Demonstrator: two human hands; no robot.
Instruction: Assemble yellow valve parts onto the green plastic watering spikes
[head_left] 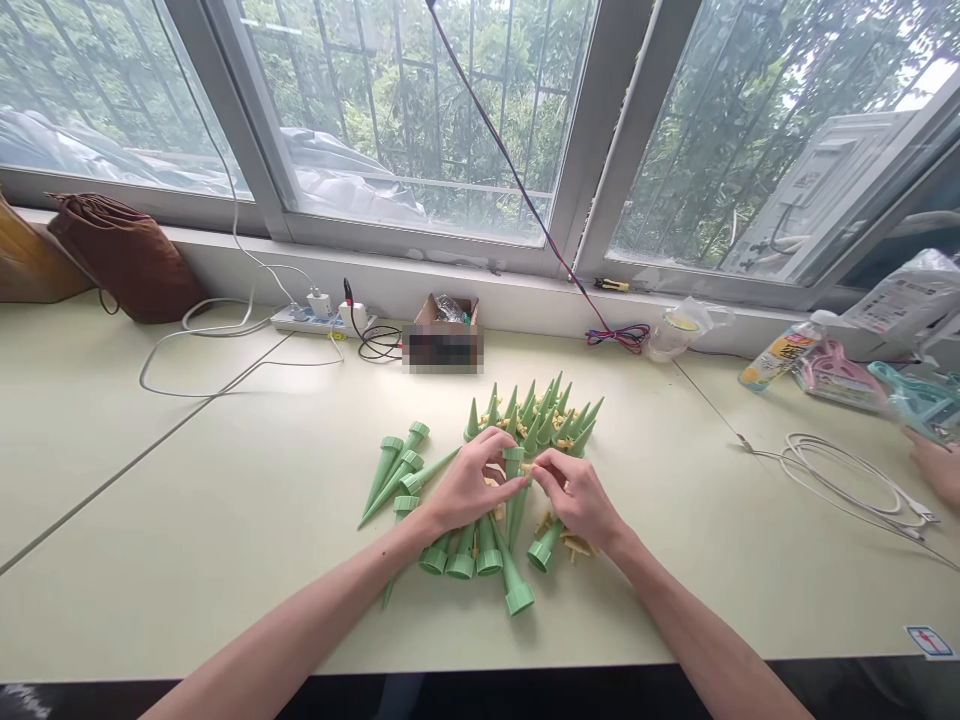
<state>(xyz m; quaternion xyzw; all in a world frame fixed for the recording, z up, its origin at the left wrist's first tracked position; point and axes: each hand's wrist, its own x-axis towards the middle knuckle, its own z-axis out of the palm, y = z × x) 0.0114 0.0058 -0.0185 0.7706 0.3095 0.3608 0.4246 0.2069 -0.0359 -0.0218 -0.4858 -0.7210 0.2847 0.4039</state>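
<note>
My left hand (471, 487) is closed around an upright green plastic cone spike (514, 470), gripping it near its wide top. My right hand (576, 498) pinches a small yellow piece (529, 467) against the side of that spike. Beneath both hands lie several green spikes (480, 553) with their wide ends toward me. A small group of green spikes (396, 470) lies to the left. Behind the hands is a cluster of green spikes with yellow pieces fitted (544, 415). A few loose yellow pieces (576, 545) lie under my right wrist.
A pale green table (187, 500) runs under a window. At the back are a power strip (315, 318) with white cables, a small cardboard box (444, 325), a red-blue wire bundle (619, 337) and a brown bag (124, 255). Another person's hand (937, 465) rests at far right near a white cable (840, 470).
</note>
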